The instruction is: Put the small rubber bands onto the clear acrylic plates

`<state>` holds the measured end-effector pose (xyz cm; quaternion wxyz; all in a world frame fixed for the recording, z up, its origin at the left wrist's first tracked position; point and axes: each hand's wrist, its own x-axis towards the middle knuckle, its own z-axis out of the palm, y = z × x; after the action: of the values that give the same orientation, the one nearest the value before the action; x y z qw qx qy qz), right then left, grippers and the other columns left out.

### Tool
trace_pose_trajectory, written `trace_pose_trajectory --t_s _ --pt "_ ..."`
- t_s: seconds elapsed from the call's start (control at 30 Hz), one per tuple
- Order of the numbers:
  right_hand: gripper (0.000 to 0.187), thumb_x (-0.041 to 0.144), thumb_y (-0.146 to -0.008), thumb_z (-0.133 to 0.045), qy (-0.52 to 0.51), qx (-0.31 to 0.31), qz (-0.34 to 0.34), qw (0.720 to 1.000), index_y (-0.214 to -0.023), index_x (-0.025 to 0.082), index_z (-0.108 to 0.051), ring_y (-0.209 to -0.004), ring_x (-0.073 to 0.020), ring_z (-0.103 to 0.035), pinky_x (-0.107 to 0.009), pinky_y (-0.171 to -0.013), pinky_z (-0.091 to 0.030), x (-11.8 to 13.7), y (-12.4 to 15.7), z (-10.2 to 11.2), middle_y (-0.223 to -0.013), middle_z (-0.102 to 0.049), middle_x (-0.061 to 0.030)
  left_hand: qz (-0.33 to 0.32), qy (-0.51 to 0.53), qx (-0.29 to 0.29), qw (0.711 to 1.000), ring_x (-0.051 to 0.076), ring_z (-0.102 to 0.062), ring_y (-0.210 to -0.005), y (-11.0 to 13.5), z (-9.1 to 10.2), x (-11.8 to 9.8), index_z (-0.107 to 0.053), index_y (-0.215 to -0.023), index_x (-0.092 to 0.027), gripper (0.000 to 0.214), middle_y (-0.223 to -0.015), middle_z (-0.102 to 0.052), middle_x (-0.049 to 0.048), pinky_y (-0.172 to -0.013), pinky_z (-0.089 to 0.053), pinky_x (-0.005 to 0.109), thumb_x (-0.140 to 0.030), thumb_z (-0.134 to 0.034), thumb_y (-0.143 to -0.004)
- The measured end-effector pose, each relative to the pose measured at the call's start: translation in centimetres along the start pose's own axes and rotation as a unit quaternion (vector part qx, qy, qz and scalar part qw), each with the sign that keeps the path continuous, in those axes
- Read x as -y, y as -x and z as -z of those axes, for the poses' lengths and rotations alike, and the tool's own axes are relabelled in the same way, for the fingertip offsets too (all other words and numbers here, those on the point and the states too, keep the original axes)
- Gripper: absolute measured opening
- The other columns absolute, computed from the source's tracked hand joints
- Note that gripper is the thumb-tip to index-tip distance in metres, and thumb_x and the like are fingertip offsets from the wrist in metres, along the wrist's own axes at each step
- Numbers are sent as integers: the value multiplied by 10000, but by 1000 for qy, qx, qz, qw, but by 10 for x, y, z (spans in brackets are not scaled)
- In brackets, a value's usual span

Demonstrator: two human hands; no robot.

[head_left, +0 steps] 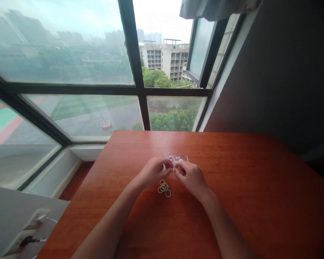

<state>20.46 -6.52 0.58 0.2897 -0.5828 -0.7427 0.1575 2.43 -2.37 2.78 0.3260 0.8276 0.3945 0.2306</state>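
My left hand [155,172] and my right hand [191,177] meet above the middle of the table, their fingertips almost touching. Both are closed in a pinch; whatever sits between the fingertips is tiny and pale, too small to name. Just beyond the fingers lies a clear plastic box [185,158] with white bits in it, partly hidden by my hands. Small clear and whitish pieces [166,154] show beyond my left hand. Nearer to me, several pale yellow rings [163,186] lie in a loose pile, with a pale greenish ring [167,194] at its front edge.
The reddish-brown wooden table [248,180] reaches up to large dark-framed windows [143,91], one pane swung outward. A dark wall [280,72] stands at the right. At the lower left are wall sockets [29,235] with a black plug and white cables.
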Motion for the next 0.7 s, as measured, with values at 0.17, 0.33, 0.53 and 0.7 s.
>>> trace_pose_trajectory --t_s 0.17,0.33,0.53,0.7 --pt "134 279 -873 -532 -2 10 -9 1000 -867 222 -653 -651 -137 -561 -224 -609 -342 1 0 -2 -721 -649 -1 3 -26 -10 1000 99 -540 -634 1 6 6 -657 -767 -160 109 -708 -653 0 -597 -371 190 -166 -550 -790" --pt "197 216 -863 -520 -3 114 20 993 -975 260 -676 -772 -141 -619 -217 -675 -377 11 2 -4 -890 -707 -2 36 -98 -78 991 107 -536 -636 1 16 21 -656 -773 -169 106 -739 -661 8 -591 -359 198 -176 -550 -785" --pt "200 263 -887 -495 33 181 5 983 -914 254 -693 -772 -147 -632 -218 -651 -357 16 5 -2 -850 -715 -10 42 -133 -71 988 122 -556 -666 2 14 29 -663 -792 -190 119 -753 -667 6 -611 -367 208 -185 -544 -790" --pt "183 283 -865 -516 57 182 -25 981 -813 236 -685 -715 -143 -618 -226 -601 -316 3 4 5 -785 -708 -7 45 -138 -78 986 117 -549 -653 2 19 31 -666 -812 -184 127 -777 -675 15 -600 -364 208 -190 -539 -797"
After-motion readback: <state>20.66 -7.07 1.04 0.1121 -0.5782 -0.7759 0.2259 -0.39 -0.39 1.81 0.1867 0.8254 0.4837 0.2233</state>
